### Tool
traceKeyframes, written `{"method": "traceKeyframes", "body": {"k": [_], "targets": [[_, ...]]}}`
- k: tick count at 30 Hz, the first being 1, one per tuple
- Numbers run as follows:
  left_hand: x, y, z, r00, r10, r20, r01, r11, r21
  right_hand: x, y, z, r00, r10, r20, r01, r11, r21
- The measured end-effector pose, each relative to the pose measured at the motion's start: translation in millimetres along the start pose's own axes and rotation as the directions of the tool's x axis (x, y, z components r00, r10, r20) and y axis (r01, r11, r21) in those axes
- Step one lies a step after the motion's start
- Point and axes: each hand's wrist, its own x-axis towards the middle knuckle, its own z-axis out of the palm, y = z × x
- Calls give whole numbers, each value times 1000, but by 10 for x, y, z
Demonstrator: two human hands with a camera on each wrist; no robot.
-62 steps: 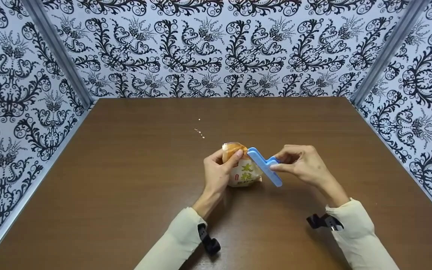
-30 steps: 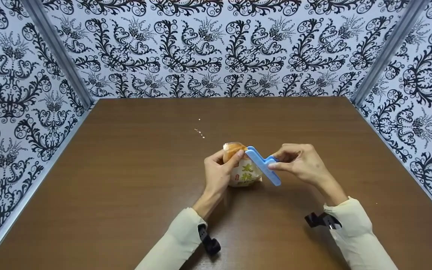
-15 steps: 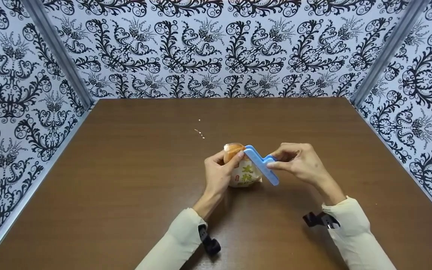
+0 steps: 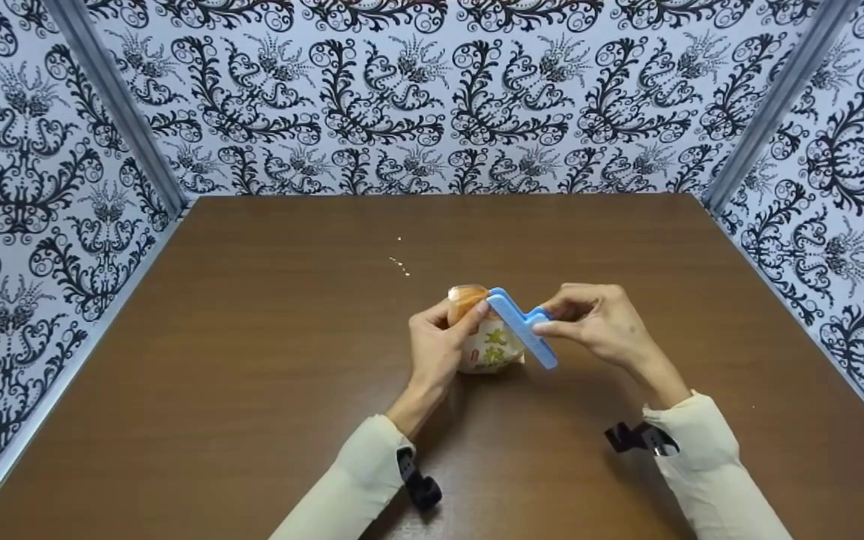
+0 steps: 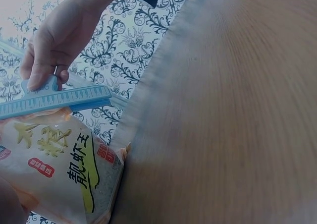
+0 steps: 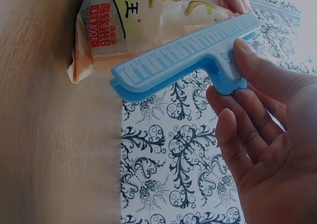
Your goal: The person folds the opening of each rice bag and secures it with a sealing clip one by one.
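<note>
In the head view my left hand [image 4: 436, 345] grips a white and orange printed food bag [image 4: 490, 349], its thumb on the front near the top. The bag stands on the table. My right hand [image 4: 604, 326] pinches the handle tabs of a light blue bag clip [image 4: 526, 330], thumb on one side and fingers on the other. Slanting along the bag's right-hand edge, the clip's long bars meet the bag [image 5: 54, 154] in the left wrist view. In the right wrist view a gap shows between the bars of the clip [image 6: 183, 53]; how far the bag reaches inside is hidden.
The brown wooden table [image 4: 252, 337] spreads around both hands. Several small white crumbs [image 4: 400, 264] lie beyond the bag. Patterned walls [image 4: 432, 97] enclose the back and both sides. Black straps [image 4: 421, 484] hang at the wrists.
My right hand has shifted slightly left and away from me, bringing the clip further over the bag's edge. The left hand and the bag have hardly moved.
</note>
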Motion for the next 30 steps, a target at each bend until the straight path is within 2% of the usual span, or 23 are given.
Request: {"method": "traceKeyframes", "body": {"k": [24,30], "targets": [[-4,-23,-7,1000,-4,11,4,1000,14,30,-56,20,1000,-13,-1,13,1000,22],[-5,-1,-2,1000,19,13,-19,999,27,47,-74,33,999,-35,-8,35,998,57]]}}
